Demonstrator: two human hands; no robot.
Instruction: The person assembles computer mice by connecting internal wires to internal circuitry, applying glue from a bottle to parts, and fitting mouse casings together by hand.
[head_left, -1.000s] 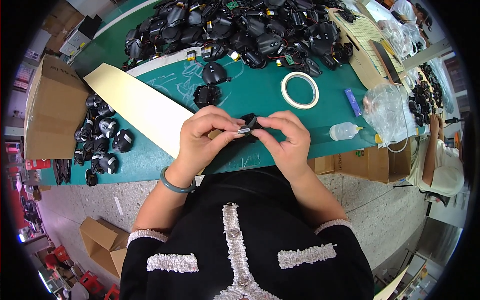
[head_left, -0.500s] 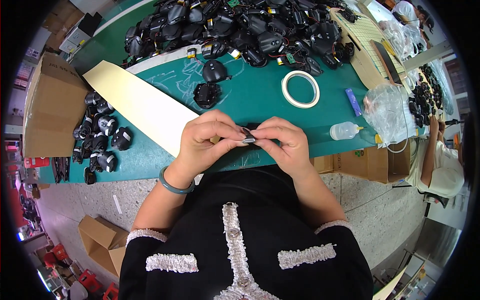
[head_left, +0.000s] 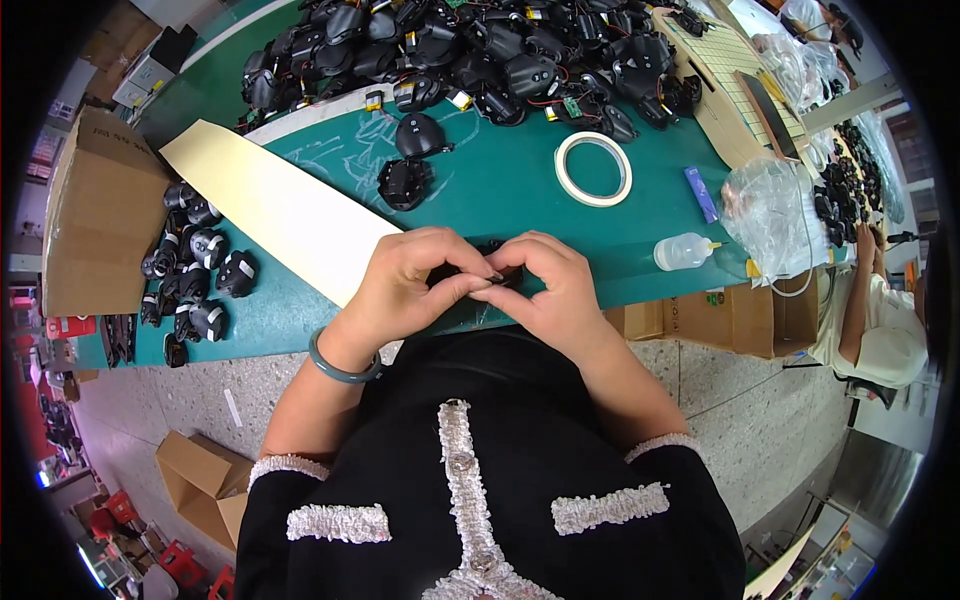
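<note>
Close to the table's front edge, my left hand and my right hand meet with thumbs and fingertips pinched together. Between them is a small black plastic part, mostly covered by the fingers. A dark object shows just behind the fingertips; its kind cannot be made out. Beyond my hands lie an open black housing and a rounded black shell with a wire at its side. A long cream-coloured sheet lies beside my left hand.
Many black housings with wires and batteries are heaped at the back. A tape roll, blue stick-like box, squeeze bottle and plastic bag lie right. Left are a cardboard box and several taped black parts. A co-worker sits far right.
My right hand has moved left, its thumb now meeting the left fingertips. The black part, whose grey edge showed before, is now mostly covered. The whole view has shifted slightly.
</note>
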